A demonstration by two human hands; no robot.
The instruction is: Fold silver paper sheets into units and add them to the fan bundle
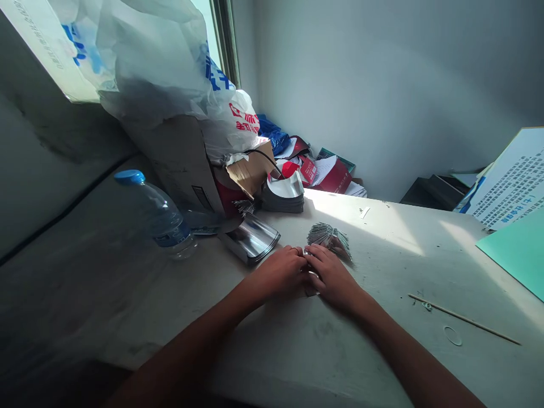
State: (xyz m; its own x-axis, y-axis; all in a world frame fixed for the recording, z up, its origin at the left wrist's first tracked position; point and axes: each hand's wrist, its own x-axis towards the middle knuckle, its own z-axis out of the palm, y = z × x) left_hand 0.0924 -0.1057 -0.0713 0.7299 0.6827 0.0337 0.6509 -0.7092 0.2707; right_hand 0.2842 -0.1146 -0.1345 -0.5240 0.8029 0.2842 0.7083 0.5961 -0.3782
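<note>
Crowding the far L corner of the white tabletop (pixel 382 340) are a clear plastic water bottle (pixel 159 218) w/ blue cap, tilted in view, a cardboard box (pixel 178 164) under a big white plastic bag (pixel 165 68), and a stack of silver foil pouches (pixel 250 238) just beside a darker stack w/ silver tops (pixel 283 192). Behind those, a red carton (pixel 334 177) and a blue bag (pixel 272 135) sit by the wall. Far R: a printed sheet (pixel 505 181) and a green card (pixel 516 252), w/ a thin wooden stick (pixel 463 318) and a small thin ring (pixel 453 335) nearer the R arm. Nothing stands btwn the hands and the fan of silver foil strips (pixel 329 241), which lies on the tabletop just past the R hand (pixel 331 277), nearly touching it. Both forearms reach in from the bottom edge, angled toward each other, hands low and meeting at center. L hand (pixel 276 272) and R hand have fingers curled in, closed around a small shiny foil piece (pixel 311 277), exact grip partly hidden
</note>
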